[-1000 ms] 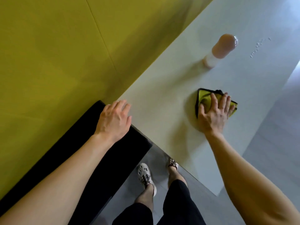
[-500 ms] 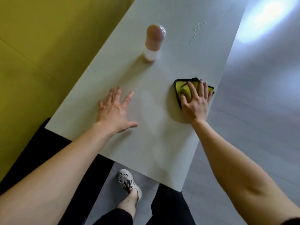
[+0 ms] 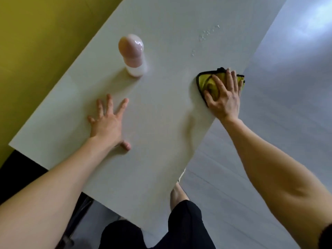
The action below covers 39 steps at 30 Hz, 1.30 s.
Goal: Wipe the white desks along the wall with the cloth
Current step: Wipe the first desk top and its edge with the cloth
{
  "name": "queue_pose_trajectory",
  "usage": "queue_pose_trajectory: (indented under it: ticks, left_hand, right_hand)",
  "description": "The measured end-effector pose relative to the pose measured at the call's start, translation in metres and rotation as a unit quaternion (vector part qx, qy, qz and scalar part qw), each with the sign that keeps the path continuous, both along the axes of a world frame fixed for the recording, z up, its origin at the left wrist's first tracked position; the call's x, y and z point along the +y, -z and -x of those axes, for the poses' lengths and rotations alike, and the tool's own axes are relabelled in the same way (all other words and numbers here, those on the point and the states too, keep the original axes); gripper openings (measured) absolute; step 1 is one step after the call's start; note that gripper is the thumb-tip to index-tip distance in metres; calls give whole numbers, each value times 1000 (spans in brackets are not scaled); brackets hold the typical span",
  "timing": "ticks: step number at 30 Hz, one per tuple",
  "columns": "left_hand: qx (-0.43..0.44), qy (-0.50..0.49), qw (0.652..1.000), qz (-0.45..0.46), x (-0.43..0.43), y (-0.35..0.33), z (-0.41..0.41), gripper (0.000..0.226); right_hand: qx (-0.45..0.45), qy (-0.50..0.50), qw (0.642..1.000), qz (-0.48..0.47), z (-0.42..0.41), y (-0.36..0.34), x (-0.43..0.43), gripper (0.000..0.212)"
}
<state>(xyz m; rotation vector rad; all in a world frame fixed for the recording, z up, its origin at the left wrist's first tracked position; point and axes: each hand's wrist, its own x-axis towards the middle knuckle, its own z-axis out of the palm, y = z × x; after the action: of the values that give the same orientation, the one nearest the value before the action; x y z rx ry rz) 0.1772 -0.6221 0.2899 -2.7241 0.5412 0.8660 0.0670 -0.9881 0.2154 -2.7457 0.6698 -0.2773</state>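
A white desk [image 3: 161,141] runs along a yellow-green wall [image 3: 39,42]. A folded yellow cloth with a black edge [image 3: 206,83] lies at the desk's right edge. My right hand [image 3: 223,97] lies flat on the cloth with fingers spread, pressing it to the surface. My left hand [image 3: 107,121] rests palm down on the bare desk, fingers apart, holding nothing. A line of water droplets [image 3: 206,35] sits on the desk beyond the cloth.
A pink and white bottle [image 3: 133,54] stands upright on the desk between my left hand and the wall. Grey floor [image 3: 278,87] lies to the right of the desk. A black surface [image 3: 18,169] adjoins the desk's near left end. My legs are below the near edge.
My left hand moved from the black surface onto the white desk. My right hand slid the cloth toward the desk's right edge. The view shifted along the desk, nearer the bottle.
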Motion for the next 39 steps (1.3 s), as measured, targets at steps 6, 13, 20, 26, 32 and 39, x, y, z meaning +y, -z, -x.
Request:
queue_pose_trajectory:
  ticks: [6, 13, 20, 26, 32, 39]
  left_hand:
    - [-6, -8, 1000, 12, 3, -2, 1, 180]
    - [-80, -129, 973, 172, -22, -30, -20, 138]
    - [-149, -118, 913, 360, -105, -65, -103, 107]
    - [-172, -60, 920, 348, -45, -87, -87, 53]
    - [-212, -170, 915, 297, 85, -76, -45, 55]
    - [-235, -286, 892, 260, 150, -65, -27, 53]
  right_hand:
    - [7, -389, 919, -61, 62, -4, 149, 55]
    - [-22, -241, 970, -31, -18, 8, 47, 73]
    - [-14, -64, 997, -47, -28, 8, 72, 93]
    - [26, -87, 996, -24, -9, 7, 106, 90]
    - [35, -383, 922, -54, 1, -4, 232, 86]
    - [23, -485, 872, -60, -12, -7, 254, 79]
